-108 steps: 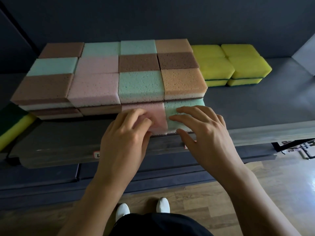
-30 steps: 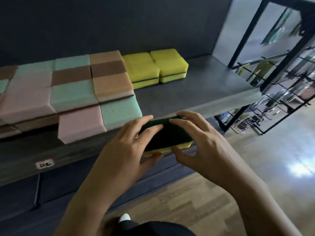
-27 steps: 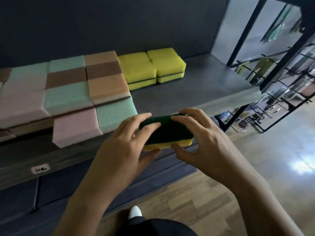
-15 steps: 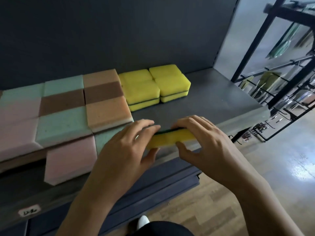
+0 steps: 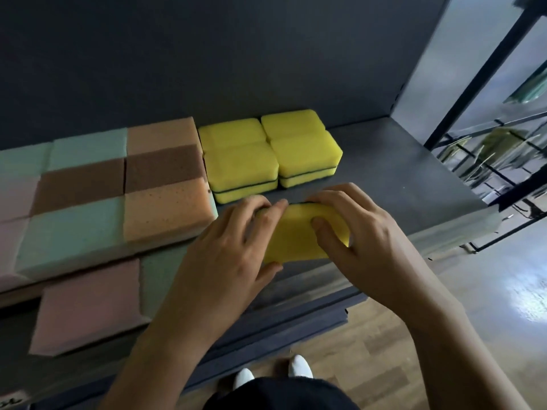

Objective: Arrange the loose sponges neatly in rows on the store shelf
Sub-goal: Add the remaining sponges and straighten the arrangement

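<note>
1. My left hand grips the left end of a yellow sponge, with my fingers curled over its far edge and my thumb at its near edge
2. My right hand clamps the right end, fingers bent down onto the top face; the two hands are close together with only the sponge's middle showing between them
3. The sponge lies flat between my hands, yellow face up, with a thin dark strip showing along its far edge. Its long axis runs left to right, roughly in line with the shelf's front edge
4. It sits over the near part of the grey shelf; I cannot tell whether it touches the surface
5. Just beyond it are the stacked yellow sponges, two columns side by side, each two deep and two high
6. To the left, touching that stack, is a block of pastel sponges in green, brown, orange and pink
7. Nearer me, a pink sponge and a green sponge lie side by side at the shelf's front, the green one partly hidden by my left arm
8. Below are the wooden floor and my white shoes; a black rack stands to the right
</note>
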### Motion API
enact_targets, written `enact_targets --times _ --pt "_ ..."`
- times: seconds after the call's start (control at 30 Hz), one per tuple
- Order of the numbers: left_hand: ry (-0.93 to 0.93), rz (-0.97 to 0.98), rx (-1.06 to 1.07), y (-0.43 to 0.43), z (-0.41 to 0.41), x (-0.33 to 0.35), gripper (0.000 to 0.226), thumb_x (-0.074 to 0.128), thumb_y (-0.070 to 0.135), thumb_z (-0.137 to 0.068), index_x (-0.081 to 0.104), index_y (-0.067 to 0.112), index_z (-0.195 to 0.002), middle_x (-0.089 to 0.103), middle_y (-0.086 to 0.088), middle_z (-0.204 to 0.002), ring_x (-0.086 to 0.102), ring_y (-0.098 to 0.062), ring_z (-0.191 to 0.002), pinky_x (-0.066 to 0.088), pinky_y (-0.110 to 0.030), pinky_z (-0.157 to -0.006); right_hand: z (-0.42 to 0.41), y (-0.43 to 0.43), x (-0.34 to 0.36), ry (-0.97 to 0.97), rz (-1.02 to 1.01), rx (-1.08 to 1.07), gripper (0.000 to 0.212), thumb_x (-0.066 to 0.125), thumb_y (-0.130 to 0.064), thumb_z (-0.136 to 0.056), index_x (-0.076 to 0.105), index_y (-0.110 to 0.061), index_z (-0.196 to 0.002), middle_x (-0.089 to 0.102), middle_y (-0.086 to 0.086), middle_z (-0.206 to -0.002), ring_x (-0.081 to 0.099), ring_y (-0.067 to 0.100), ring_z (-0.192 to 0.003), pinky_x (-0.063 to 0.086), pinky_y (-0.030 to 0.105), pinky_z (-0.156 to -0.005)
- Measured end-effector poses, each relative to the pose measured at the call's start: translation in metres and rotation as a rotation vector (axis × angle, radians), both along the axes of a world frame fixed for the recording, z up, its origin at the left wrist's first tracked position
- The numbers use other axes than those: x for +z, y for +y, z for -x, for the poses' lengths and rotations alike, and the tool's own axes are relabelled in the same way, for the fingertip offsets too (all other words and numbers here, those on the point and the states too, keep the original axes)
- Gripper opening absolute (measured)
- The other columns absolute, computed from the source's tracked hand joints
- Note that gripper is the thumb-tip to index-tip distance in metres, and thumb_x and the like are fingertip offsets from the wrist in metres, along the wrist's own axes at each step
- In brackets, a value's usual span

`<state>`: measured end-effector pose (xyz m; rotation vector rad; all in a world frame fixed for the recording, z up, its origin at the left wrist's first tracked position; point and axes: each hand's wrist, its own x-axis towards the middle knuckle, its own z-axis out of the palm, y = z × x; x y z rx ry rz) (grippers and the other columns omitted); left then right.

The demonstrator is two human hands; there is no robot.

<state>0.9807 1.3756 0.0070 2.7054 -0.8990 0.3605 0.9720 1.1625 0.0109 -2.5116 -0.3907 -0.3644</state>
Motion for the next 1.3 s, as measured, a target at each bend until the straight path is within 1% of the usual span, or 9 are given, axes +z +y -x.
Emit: enact_targets --times 0.1,0.17,0.27,0.37,0.47,0.6,0.83,1.0,1.3 --pt "-0.004 0.014 0.11 -0.013 -0.001 0.0 0.075 0.075 0.033 -0.078 0.044 0.009 -0.142 0.043 -0.013 -0.135 0.051 -0.023 -0.116 0.052 -0.029 -0.086 -0.01 -0.012 0.0 0.038 -0.063 0.036 0.034 0.049 -0.039 -0.1 0.047 -0.032 -0.133 0.048 -0.018 -0.127 0.053 -0.005 -0.08 0.042 0.012 -0.07" --pt "0.004 0.029 0.158 -0.021 -0.001 -0.001 0.073 0.072 0.034 -0.078 0.045 0.007 -0.141 0.044 -0.012 -0.132 0.052 -0.024 -0.113 0.052 -0.028 -0.081 -0.015 -0.019 0.0 0.022 -0.069 0.069 0.039 0.052 -0.037 -0.099 0.044 -0.031 -0.136 0.046 -0.018 -0.133 0.051 -0.009 -0.085 0.041 0.01 -0.076" --pt "0.024 0.051 0.202 -0.032 0.001 -0.004 0.072 0.068 0.035 -0.079 0.045 0.005 -0.14 0.048 -0.01 -0.129 0.053 -0.024 -0.112 0.054 -0.03 -0.078 -0.02 -0.026 -0.006 -0.069 0.065 0.115 0.042 0.059 -0.04 -0.094 0.049 -0.027 -0.133 0.045 -0.008 -0.142 0.047 0.015 -0.122 0.044 0.034 -0.097" --pt "0.032 0.066 0.233 -0.039 0.006 -0.004 0.07 0.064 0.038 -0.08 0.045 0.006 -0.14 0.048 -0.008 -0.131 0.053 -0.024 -0.116 0.053 -0.033 -0.085 -0.023 -0.03 -0.011 -0.098 0.171 0.194 0.056 0.064 -0.057 -0.082 0.055 -0.026 -0.128 0.046 -0.007 -0.144 0.04 0.023 -0.133 0.037 0.04 -0.102" --pt "0.039 0.067 0.272 -0.044 0.014 -0.003 0.071 0.064 0.04 -0.081 0.045 0.006 -0.14 0.048 -0.006 -0.133 0.052 -0.023 -0.117 0.05 -0.031 -0.086 -0.023 -0.029 -0.015 -0.121 0.196 0.256 0.063 0.074 -0.051 -0.076 0.054 -0.027 -0.13 0.047 -0.007 -0.143 0.041 0.021 -0.133 0.038 0.039 -0.102" --pt "0.02 0.09 0.321 -0.044 0.022 -0.002 0.069 0.065 0.037 -0.081 0.046 0.005 -0.14 0.049 -0.006 -0.134 0.054 -0.023 -0.117 0.051 -0.031 -0.087 -0.025 -0.026 -0.016 -0.184 0.187 0.272 0.054 0.067 -0.049 -0.08 0.056 -0.027 -0.128 0.05 -0.006 -0.142 0.042 0.021 -0.133 0.036 0.037 -0.102" --pt "0.001 0.088 0.373 -0.036 0.036 -0.002 0.068 0.065 0.039 -0.085 0.044 0.006 -0.141 0.046 -0.005 -0.142 0.049 -0.023 -0.127 0.043 -0.032 -0.1 -0.026 -0.019 -0.02 -0.147 0.162 0.291 0.048 0.072 -0.041 -0.084 0.059 -0.026 -0.128 0.051 -0.003 -0.142 0.043 0.023 -0.134 0.043 0.044 -0.103" --pt "-0.017 0.086 0.409 -0.025 0.043 -0.002 0.054 0.065 0.031 -0.087 0.053 0.008 -0.134 0.053 -0.004 -0.132 0.053 -0.023 -0.119 0.05 -0.037 -0.092 -0.03 -0.014 -0.03 -0.076 0.145 0.275 0.045 0.069 -0.038 -0.087 0.057 -0.028 -0.13 0.049 -0.001 -0.145 0.041 0.026 -0.136 0.044 0.049 -0.102" --pt "-0.024 0.039 0.439 0.001 0.043 -0.004 0.03 0.061 0.028 -0.089 0.066 0.011 -0.113 0.06 0.0 -0.117 0.058 -0.021 -0.104 0.052 -0.037 -0.085 -0.037 0.013 -0.046 0.007 0.153 0.252 0.045 0.067 -0.037 -0.088 0.056 -0.029 -0.131 0.047 0.0 -0.147 0.037 0.025 -0.14 0.042 0.047 -0.105"
